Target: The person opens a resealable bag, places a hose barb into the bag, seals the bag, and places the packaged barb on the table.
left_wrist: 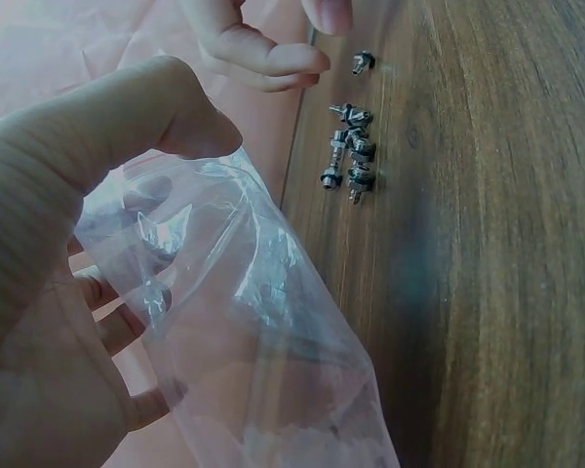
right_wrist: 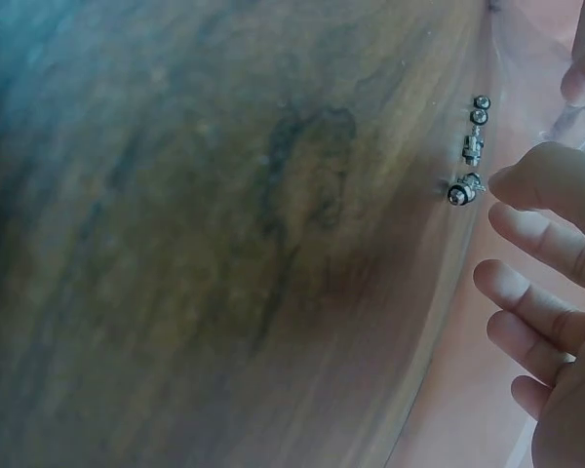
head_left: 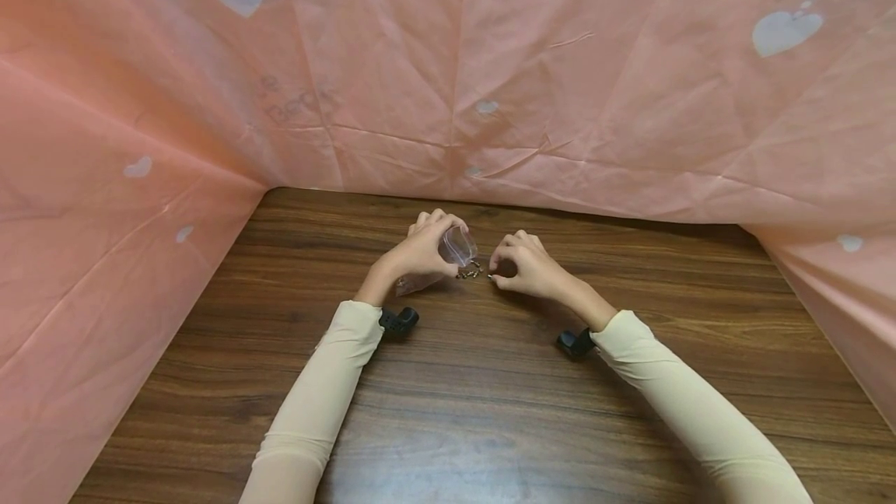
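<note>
My left hand (head_left: 420, 249) holds a clear plastic zip bag (head_left: 458, 246) by its upper part, thumb on the near side. In the left wrist view the bag (left_wrist: 273, 322) hangs tilted, its mouth toward the small metal fittings (left_wrist: 356, 146). These shiny pieces with dark rings lie in a loose cluster on the table. A single metal fitting (left_wrist: 363, 62) lies apart, close to the right fingertips. My right hand (head_left: 528, 267) hovers beside the cluster with fingers bent and thumb apart from them. In the right wrist view the right hand (right_wrist: 556, 283) shows nothing between its fingers.
Dark brown wood-grain table (head_left: 448, 411) lies under both hands. A pink cloth (head_left: 392, 61) with white hearts rises behind and at both sides. Black wrist cameras (head_left: 399, 323) sit on both wrists.
</note>
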A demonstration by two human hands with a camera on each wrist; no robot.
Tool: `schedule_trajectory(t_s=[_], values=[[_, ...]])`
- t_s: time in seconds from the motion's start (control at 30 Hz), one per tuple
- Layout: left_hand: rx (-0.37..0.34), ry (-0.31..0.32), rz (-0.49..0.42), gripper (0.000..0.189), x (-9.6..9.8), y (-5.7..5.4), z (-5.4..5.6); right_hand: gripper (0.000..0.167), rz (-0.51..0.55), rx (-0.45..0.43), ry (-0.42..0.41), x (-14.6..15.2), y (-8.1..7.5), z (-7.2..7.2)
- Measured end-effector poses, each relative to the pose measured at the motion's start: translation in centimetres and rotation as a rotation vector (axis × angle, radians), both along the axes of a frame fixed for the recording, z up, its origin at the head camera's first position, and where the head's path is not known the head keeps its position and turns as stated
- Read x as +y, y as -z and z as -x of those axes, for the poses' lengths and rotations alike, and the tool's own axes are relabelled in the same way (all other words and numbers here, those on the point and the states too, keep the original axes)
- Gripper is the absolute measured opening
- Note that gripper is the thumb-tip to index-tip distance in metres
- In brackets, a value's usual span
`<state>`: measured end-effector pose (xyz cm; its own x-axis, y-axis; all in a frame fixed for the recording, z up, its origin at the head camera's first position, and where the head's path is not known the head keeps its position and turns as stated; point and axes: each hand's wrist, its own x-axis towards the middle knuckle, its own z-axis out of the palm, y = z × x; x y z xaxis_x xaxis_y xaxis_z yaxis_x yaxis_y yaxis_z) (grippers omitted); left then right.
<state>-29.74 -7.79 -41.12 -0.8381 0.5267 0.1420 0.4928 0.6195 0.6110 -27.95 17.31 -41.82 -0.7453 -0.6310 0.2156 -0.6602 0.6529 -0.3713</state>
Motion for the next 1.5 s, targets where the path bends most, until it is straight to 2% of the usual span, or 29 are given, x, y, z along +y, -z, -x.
schedule_trajectory(t_s=[0.57,1.5], values=[[-0.002,0.001,0.012,0.067,0.06,-0.09,-0.14,0.012,-0.045,0.018,-0.015,-0.18,0.63,0.14],[-0.001,0.013,0.014,0.066,0.03,-0.08,0.04,0.008,-0.084,-0.021,-0.018,-0.56,0.55,-0.27]])
